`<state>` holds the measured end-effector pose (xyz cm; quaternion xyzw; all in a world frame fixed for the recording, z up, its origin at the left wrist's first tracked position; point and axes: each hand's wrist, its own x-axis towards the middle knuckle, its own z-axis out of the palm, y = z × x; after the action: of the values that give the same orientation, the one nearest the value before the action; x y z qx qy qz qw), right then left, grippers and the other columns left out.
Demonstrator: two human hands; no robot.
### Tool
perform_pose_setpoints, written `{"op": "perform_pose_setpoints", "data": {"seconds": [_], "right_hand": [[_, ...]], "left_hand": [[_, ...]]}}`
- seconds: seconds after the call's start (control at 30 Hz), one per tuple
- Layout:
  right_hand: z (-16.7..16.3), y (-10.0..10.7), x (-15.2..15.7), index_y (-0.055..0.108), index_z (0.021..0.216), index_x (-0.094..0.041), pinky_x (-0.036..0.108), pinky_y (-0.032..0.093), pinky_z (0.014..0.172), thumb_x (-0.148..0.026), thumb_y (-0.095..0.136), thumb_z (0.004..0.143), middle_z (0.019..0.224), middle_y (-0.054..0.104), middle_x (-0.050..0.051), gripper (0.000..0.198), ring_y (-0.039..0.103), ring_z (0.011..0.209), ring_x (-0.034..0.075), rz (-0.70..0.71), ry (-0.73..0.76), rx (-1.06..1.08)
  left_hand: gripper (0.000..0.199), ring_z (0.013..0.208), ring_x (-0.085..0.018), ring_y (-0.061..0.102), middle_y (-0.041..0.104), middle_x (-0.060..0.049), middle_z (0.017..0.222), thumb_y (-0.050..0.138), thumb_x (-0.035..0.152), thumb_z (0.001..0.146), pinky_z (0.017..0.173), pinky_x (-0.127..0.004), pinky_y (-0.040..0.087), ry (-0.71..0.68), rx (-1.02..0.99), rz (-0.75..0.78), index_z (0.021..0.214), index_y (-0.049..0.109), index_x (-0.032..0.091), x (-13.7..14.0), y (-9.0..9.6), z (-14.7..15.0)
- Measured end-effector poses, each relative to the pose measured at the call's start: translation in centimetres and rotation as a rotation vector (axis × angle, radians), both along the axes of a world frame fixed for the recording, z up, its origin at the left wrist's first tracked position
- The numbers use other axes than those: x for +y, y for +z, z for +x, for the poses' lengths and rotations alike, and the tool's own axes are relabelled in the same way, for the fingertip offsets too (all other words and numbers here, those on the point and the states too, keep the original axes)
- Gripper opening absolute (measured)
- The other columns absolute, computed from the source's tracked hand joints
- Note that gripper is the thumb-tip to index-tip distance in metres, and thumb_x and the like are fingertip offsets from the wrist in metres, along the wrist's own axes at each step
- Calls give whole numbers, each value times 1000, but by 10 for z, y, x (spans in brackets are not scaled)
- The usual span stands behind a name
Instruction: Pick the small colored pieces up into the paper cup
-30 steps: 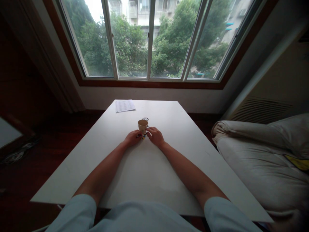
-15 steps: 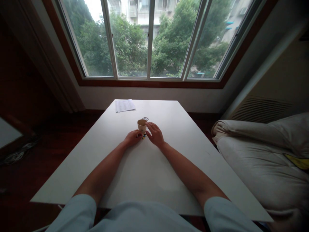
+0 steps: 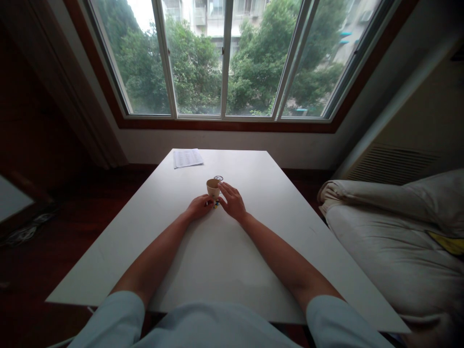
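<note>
A light brown paper cup (image 3: 213,189) stands upright on the white table (image 3: 217,261), its opening facing up. Low at the cup's left side is my left hand (image 3: 200,207), fingers curled together near its base; what they pinch is hidden. My right hand (image 3: 233,199) lies against the cup's right side, fingers stretched toward the rim and the thumb apart, lower down. Between both hands, in front of the cup, sit a few tiny coloured pieces (image 3: 216,205), yellow and blue, too small to name.
Behind the cup lies a thin dark loop, perhaps a cord (image 3: 218,178). Printed paper sheets (image 3: 187,158) rest at the table's far left corner. To the right is a couch with a pale cover (image 3: 391,227). A window (image 3: 224,63) fills the wall ahead.
Hardly anything differs. Both hands and the cup keep their places, and the small coloured pieces show slightly less between the hands.
</note>
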<state>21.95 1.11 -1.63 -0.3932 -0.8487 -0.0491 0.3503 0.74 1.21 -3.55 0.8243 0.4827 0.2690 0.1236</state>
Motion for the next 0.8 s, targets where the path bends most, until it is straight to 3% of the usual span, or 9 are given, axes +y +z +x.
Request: {"op": "perform_pose_setpoints", "data": {"seconds": [0.37, 0.63, 0.8], "right_hand": [[0, 1, 1, 40, 155, -18, 47, 31, 119, -35, 43, 103, 157, 41, 12, 54, 30, 150, 25, -8, 11, -15], [0, -2, 4, 38, 156, -17, 47, 29, 119, -39, 44, 103, 159, 38, 12, 57, 26, 152, 25, 1, 19, -40], [-2, -4, 6, 39, 155, -21, 49, 28, 121, -38, 49, 100, 161, 35, 10, 58, 22, 153, 27, -40, 14, -71]], "left_hand": [[21, 71, -14, 57, 68, -3, 87, 55, 33, 91, 70, -26, 45, 15, -19, 5, 98, 72, 22, 0, 0, 2], [21, 67, -14, 52, 65, -2, 77, 51, 29, 92, 64, -26, 37, 230, -60, 86, 83, 67, 19, 5, 1, -7], [19, 69, -14, 53, 63, -3, 81, 51, 27, 92, 66, -27, 39, 280, -60, 110, 81, 65, 20, 8, -2, -8]]}}
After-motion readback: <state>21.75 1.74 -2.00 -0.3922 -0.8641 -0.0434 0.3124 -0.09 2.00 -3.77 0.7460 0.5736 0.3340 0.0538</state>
